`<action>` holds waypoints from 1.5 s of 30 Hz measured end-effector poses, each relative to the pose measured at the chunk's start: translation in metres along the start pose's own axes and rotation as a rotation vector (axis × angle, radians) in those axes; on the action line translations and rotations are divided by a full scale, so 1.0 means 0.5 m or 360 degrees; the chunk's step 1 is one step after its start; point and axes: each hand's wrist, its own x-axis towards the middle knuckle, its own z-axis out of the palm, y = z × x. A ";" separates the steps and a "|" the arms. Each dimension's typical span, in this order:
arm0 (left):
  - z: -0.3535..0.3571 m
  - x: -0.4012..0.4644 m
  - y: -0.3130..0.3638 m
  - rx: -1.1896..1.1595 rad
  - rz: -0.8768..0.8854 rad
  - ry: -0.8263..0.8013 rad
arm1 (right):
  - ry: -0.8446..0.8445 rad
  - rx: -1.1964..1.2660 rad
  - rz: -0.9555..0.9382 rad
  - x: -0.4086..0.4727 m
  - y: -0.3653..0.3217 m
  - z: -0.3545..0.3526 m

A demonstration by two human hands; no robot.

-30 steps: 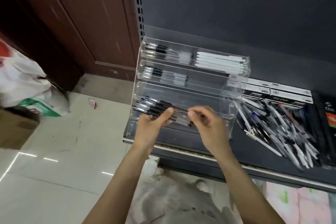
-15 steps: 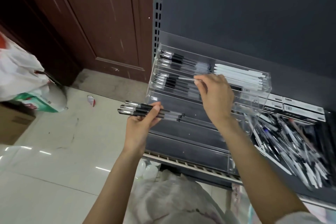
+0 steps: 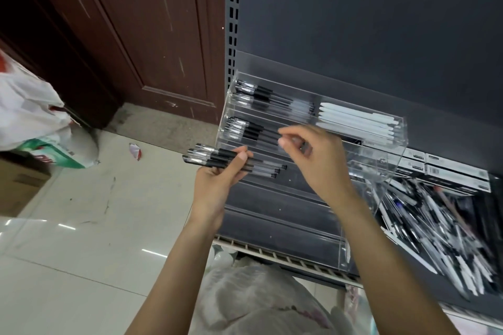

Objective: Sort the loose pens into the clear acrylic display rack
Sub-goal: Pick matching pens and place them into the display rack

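Observation:
The clear acrylic display rack (image 3: pixel 392 144) stands on a dark shelf, stepped in tiers. Its top tier holds black pens (image 3: pixel 272 100) on the left and white pens (image 3: pixel 356 119) on the right. More black pens (image 3: pixel 245 130) lie in the second tier. My left hand (image 3: pixel 217 187) grips a bundle of black pens (image 3: pixel 209 156) level in front of the rack's lower left. My right hand (image 3: pixel 318 160) hovers at the second tier, thumb and forefinger slightly apart, with nothing visible in them. A heap of loose pens (image 3: pixel 441 226) lies on the shelf to the right.
Boxed pens (image 3: pixel 451 171) sit behind the heap. The shelf's front edge (image 3: pixel 272 253) runs below the rack. A white plastic bag (image 3: pixel 27 111) and a cardboard box (image 3: pixel 19 185) rest on the tiled floor at left, near a brown door (image 3: pixel 136 22). Another pale bag (image 3: pixel 258 302) lies underneath.
My right hand took one pen from the left hand's bundle, carried it up to the second tier and let it go; it now draws back empty. The left hand keeps the bundle.

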 end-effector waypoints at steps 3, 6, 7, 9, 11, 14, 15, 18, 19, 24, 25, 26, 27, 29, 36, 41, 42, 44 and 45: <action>0.010 0.000 0.004 0.0033 0.0042 -0.0053 | -0.0283 0.0109 0.0058 -0.038 -0.018 -0.012; 0.023 -0.002 0.008 0.0066 0.0079 -0.0112 | -0.0166 0.0264 0.0129 -0.044 -0.012 -0.015; 0.027 -0.003 0.010 0.0067 0.0091 -0.0103 | -0.0096 0.0328 0.0175 -0.040 -0.007 -0.021; 0.030 -0.004 0.011 0.0062 0.0106 -0.0053 | 0.0070 0.0322 0.0219 -0.028 0.010 -0.037; 0.024 -0.005 0.011 0.0040 0.0090 -0.0023 | 0.0162 0.0103 0.0209 -0.015 0.032 -0.046; 0.011 -0.007 0.008 0.0027 0.0049 -0.0003 | 0.0082 -0.0124 0.0213 0.000 0.050 -0.037; 0.008 -0.007 0.007 0.0016 0.0037 0.0008 | 0.0047 -0.0158 0.0208 0.004 0.050 -0.031; 0.004 -0.010 0.004 0.0003 0.0019 0.0019 | 0.0035 -0.0255 0.0156 0.017 0.044 -0.011; 0.004 -0.011 0.003 0.0005 0.0020 0.0016 | 0.0034 -0.0298 0.0143 0.021 0.040 -0.005; 0.002 -0.014 -0.002 0.0048 0.0020 -0.0017 | -0.0102 -0.0824 0.0028 0.038 0.029 0.018; 0.001 -0.015 -0.003 0.0056 0.0019 -0.0029 | -0.0145 -0.0922 0.0024 0.041 0.026 0.018; 0.001 -0.015 -0.003 0.0062 0.0018 -0.0038 | -0.0187 -0.1009 0.0023 0.044 0.025 0.017; 0.000 -0.016 -0.003 0.0066 0.0017 -0.0043 | -0.0215 -0.1072 0.0024 0.046 0.022 0.015; 0.001 -0.017 -0.003 0.0063 0.0012 -0.0045 | -0.0232 -0.1140 0.0026 0.045 0.017 0.011; 0.017 -0.020 -0.004 0.0034 0.0057 -0.0035 | -0.0074 -0.0316 0.0003 -0.022 -0.015 -0.027; 0.032 -0.022 -0.003 0.0027 0.0115 -0.0051 | -0.0331 0.0285 0.0180 -0.060 -0.016 -0.019; 0.034 -0.022 -0.004 0.0032 0.0125 -0.0057 | -0.0288 0.0324 0.0189 -0.059 -0.009 -0.019; 0.034 -0.021 -0.007 0.0054 0.0135 -0.0048 | -0.0117 0.0291 0.0181 -0.054 0.011 -0.025; 0.032 -0.020 -0.008 0.0074 0.0136 -0.0036 | -0.0023 0.0235 0.0182 -0.049 0.024 -0.029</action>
